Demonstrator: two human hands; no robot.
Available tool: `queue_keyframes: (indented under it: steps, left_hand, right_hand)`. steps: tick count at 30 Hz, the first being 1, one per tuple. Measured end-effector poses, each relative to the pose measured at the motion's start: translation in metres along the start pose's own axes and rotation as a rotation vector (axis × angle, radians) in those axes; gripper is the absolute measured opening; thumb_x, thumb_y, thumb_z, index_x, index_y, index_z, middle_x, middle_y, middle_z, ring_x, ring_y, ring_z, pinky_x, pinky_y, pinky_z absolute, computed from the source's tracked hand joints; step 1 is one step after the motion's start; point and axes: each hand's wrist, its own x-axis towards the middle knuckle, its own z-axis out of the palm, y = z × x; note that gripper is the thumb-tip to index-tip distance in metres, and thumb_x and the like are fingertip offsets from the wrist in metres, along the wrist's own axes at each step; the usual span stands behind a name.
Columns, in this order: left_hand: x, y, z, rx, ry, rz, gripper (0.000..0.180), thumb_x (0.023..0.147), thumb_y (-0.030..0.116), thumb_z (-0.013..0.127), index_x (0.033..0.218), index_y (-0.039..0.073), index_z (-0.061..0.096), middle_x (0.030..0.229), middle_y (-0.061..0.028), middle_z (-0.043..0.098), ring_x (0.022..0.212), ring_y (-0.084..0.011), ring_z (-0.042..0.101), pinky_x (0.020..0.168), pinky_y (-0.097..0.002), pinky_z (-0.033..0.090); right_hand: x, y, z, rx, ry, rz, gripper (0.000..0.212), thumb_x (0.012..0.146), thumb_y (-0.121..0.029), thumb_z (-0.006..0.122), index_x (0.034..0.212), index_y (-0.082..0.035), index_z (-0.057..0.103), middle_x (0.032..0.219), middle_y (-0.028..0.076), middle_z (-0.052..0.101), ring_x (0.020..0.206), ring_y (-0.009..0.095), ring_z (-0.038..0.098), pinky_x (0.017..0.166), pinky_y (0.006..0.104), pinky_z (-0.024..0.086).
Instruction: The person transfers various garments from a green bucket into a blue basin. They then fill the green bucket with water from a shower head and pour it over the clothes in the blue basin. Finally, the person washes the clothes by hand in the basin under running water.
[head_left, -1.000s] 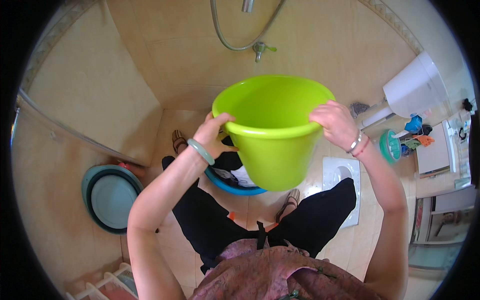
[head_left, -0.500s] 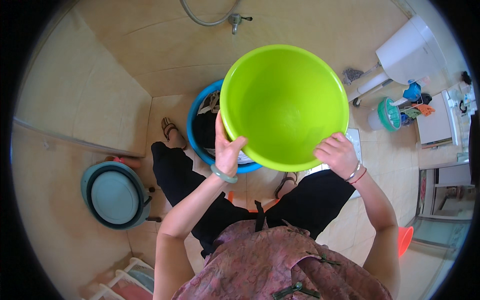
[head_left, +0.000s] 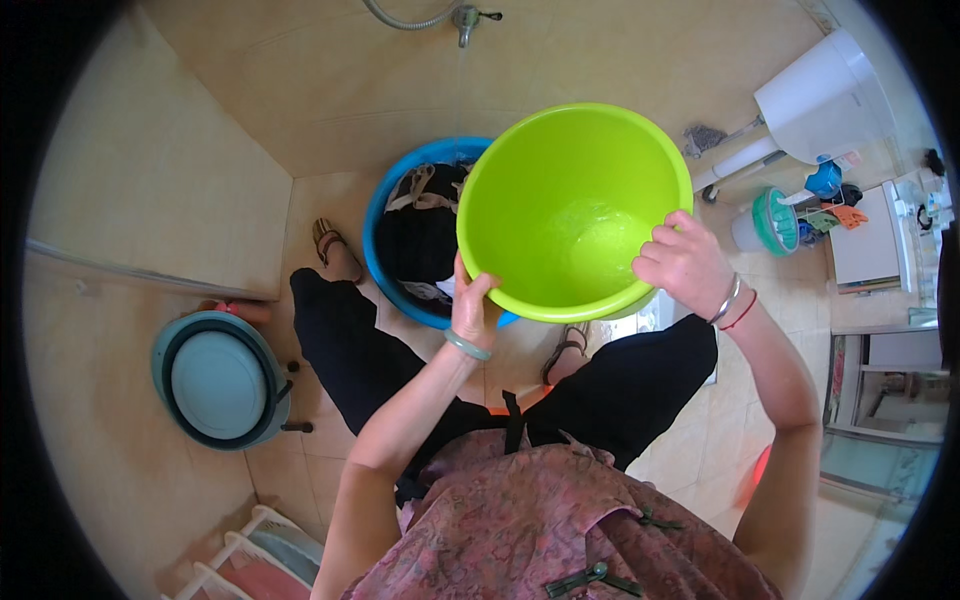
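Lime-green bucket point(head_left: 565, 190), one: is held above the floor point(head_left: 725, 425), rim clasped by left hand point(head_left: 472, 303) at eight o'clock, right hand point(head_left: 690, 262) at four (weight presumably shared, tilt steadied). Blue basin point(head_left: 430, 152) with dark fabric point(head_left: 415, 245): is partly overlapped, at bucket's nine o'clock.

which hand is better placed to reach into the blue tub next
Likely the left hand: it grips the green bucket beside the blue tub, while the right hand grips farther away.

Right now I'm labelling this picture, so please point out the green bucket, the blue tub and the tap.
Green bucket point(head_left: 560, 175): head view, inner wall.
Blue tub point(head_left: 448, 150): head view, far inner wall.
Tap point(head_left: 465, 19): head view, body.
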Motion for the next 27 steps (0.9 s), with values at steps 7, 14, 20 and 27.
queue_keyframes:
  steps: [7,14,20,27]
  left_hand:
    - [-0.033,-0.033,-0.005,0.066,0.067,-0.182,0.060,0.080,0.016,0.059,0.132,0.019,0.028,0.124,-0.0063,0.045,0.113,-0.0227,0.047,0.090,-0.0412,0.042]
    - [0.028,-0.070,-0.053,0.670,0.026,0.056,0.089,0.070,0.003,0.069,0.140,0.010,0.014,0.126,-0.0194,0.042,0.120,-0.0300,0.042,0.094,-0.0441,0.041]
    - [0.064,-0.038,-0.031,1.782,-0.172,0.599,0.076,0.072,0.014,0.066,0.139,0.017,0.032,0.140,-0.0206,0.031,0.134,-0.0386,0.022,0.108,-0.0495,0.021]
    - [0.126,-0.059,-0.049,2.550,-1.002,0.456,0.043,0.091,0.031,0.038,0.131,0.017,0.047,0.146,-0.0068,0.029,0.138,-0.0269,0.017,0.112,-0.0498,0.005]
  right_hand:
    - [0.015,0.021,-0.018,-0.043,-0.027,-0.184,0.007,0.058,-0.011,0.057,0.060,-0.010,0.050,0.058,0.001,0.044,0.064,0.016,0.051,0.077,0.0326,0.045]
    - [0.027,0.031,-0.013,-0.079,-0.089,-0.265,0.009,0.060,-0.010,0.058,0.060,-0.011,0.049,0.058,0.001,0.044,0.068,0.017,0.052,0.084,0.0348,0.044]
    - [0.037,0.038,-0.007,-0.075,-0.123,-0.273,0.009,0.060,-0.010,0.059,0.060,-0.011,0.050,0.058,0.001,0.046,0.068,0.017,0.052,0.086,0.0357,0.044]
    - [0.060,0.045,0.008,-0.097,-0.115,-0.330,0.009,0.062,-0.009,0.059,0.059,-0.011,0.050,0.057,0.001,0.047,0.069,0.016,0.052,0.087,0.0350,0.043]
